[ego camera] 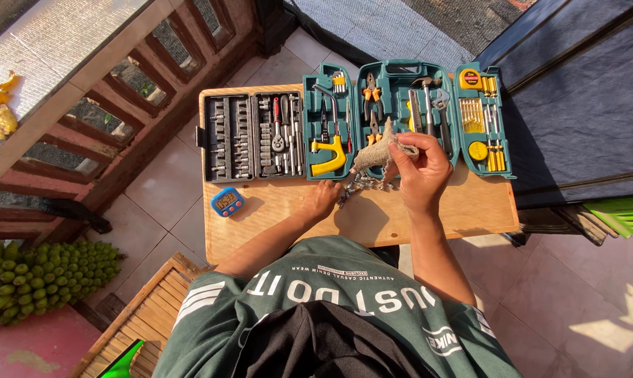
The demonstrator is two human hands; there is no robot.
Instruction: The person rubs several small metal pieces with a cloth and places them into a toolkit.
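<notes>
Tool cases laid open on a sunlit wooden table, a rag gripped above them.

A rectangular light wooden table (470, 210) is covered along its far edge by a teal plastic fold-out tool case (407, 119) filled with pliers, a hammer and yellow-handled screwdrivers; beside it, to the left, a black plastic socket set case (252, 136) is laid open. A crumpled grey-brown cloth rag (378, 157) is pinched between the closed fingers of the right hand (421, 171), raised just over the teal case's near edge. The left hand (323, 197) is rested on the table against a small metal tool (353, 187), its grip hidden. A small blue digital timer (227, 201) is placed near the table's left edge.
</notes>
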